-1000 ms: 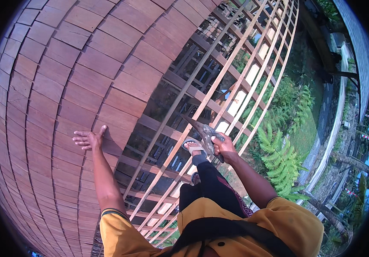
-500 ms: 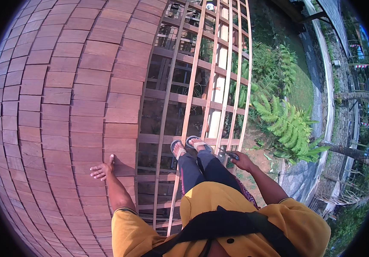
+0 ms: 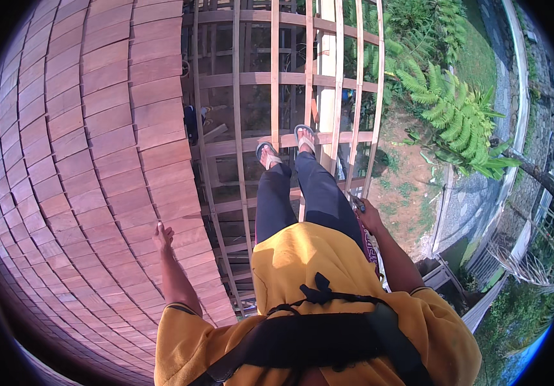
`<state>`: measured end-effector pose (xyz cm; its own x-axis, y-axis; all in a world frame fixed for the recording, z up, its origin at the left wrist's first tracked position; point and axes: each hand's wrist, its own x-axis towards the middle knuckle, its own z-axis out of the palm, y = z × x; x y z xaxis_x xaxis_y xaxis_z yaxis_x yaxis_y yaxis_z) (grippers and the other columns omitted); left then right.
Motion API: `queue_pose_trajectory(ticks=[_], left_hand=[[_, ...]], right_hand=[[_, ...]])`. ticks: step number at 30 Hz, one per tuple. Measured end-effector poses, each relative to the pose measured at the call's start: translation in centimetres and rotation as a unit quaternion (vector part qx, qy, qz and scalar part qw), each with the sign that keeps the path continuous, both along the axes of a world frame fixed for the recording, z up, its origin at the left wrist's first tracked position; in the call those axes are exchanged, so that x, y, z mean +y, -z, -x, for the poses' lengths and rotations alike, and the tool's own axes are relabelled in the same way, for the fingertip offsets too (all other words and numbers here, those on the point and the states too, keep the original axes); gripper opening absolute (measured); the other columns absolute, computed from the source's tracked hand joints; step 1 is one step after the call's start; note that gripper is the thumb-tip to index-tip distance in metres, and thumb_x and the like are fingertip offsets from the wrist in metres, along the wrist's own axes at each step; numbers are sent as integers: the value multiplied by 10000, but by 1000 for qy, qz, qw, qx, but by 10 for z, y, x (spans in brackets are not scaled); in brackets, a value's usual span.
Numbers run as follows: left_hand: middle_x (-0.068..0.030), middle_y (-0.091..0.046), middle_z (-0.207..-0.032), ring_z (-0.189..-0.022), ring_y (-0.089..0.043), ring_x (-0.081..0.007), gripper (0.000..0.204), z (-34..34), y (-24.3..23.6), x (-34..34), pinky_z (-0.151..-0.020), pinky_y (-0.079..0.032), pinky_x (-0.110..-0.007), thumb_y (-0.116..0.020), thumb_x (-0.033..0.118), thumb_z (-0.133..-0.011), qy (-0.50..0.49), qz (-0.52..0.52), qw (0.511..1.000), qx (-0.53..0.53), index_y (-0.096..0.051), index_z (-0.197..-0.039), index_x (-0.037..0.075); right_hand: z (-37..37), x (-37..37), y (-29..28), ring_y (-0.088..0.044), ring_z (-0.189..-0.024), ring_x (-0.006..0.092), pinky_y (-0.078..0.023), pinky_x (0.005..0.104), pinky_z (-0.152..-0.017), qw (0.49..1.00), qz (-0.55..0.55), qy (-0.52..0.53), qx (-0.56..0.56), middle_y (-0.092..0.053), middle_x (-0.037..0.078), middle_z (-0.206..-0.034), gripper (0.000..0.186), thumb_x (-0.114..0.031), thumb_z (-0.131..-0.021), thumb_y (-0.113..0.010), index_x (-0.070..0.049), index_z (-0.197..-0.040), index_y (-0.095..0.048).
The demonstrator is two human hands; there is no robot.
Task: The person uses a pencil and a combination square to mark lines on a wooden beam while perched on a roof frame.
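Observation:
My left hand [image 3: 163, 237] is over the reddish wooden shingles [image 3: 111, 193] on the left, one finger stretched up and the others loosely bent, with nothing visible in it. Whether it touches the shingles is unclear. Beside my right thigh, my right hand [image 3: 371, 217] is closed around a small dark-handled tool [image 3: 358, 203]; its exact kind cannot be made out. My sandalled feet [image 3: 268, 156] stand on the wooden batten frame [image 3: 275, 77], just right of the shingles' edge.
Open gaps between the battens show a shaded space below, with a dark blue shape [image 3: 191, 123] beside the shingle edge. A pale wide beam [image 3: 326, 71] runs lengthwise under the battens. Right of the frame, the ground lies lower, with ferns [image 3: 460, 125], bare soil and a paved path [image 3: 465, 215].
I have moved forward along the battens, and my view has shifted. My left hand has gone from spread flat on the shingles to partly curled. My right hand keeps its tool, now closer to my thigh.

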<state>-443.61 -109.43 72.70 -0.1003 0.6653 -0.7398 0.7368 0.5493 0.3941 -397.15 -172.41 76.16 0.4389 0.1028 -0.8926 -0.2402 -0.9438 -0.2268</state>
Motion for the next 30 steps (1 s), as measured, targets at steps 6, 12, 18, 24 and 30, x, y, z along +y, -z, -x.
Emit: queue_pose_trajectory(ticks=[6,12,18,24,30], left_hand=[[-43,-552,-553,-423,-538,-113,818,-146,-45,-202,-440,-533,-267,-518,480,-998,160,151,949,-225,-194,-1492,-85],[-227,-717,-981,-803,-725,-272,867,-295,-114,-250,-757,-568,-338,-500,538,-987,218,177,906,-316,-106,-1547,5],[-230,-380,-1498,-1266,-534,-317,786,-288,-112,-198,-1023,-452,-454,-556,440,-972,193,117,910,-347,-187,-1551,56],[-202,-495,-1412,-1104,-614,-263,612,-305,-109,-181,-899,-524,-390,-499,142,-914,96,100,974,-177,-328,-1487,9],[-44,-626,-876,-721,-612,-130,236,-275,-65,-214,-601,-491,-259,-573,81,-909,103,108,959,-241,-617,-1140,84]], right_hand=[[-34,-4,-2,-594,-1176,400,-465,422,-989,995,-73,-12,-71,-613,278,-1237,602,-317,-890,-668,-26,-1379,-473],[-74,-5,16,-612,-1119,433,-484,449,-947,987,-98,100,-80,-632,287,-1178,629,-379,-892,-660,-9,-1365,-473],[-111,-12,5,-669,-1028,358,-505,405,-884,986,-113,65,-106,-689,234,-1045,590,-326,-877,-682,10,-1332,-515],[-158,-81,41,-679,-989,359,-525,429,-827,979,-116,57,-159,-702,210,-1000,444,-353,-845,-688,-28,-1136,-602],[-241,-26,1,-663,-1042,384,-524,456,-879,993,-3,20,-114,-675,283,-1047,578,-429,-818,-682,22,-1167,-587]])
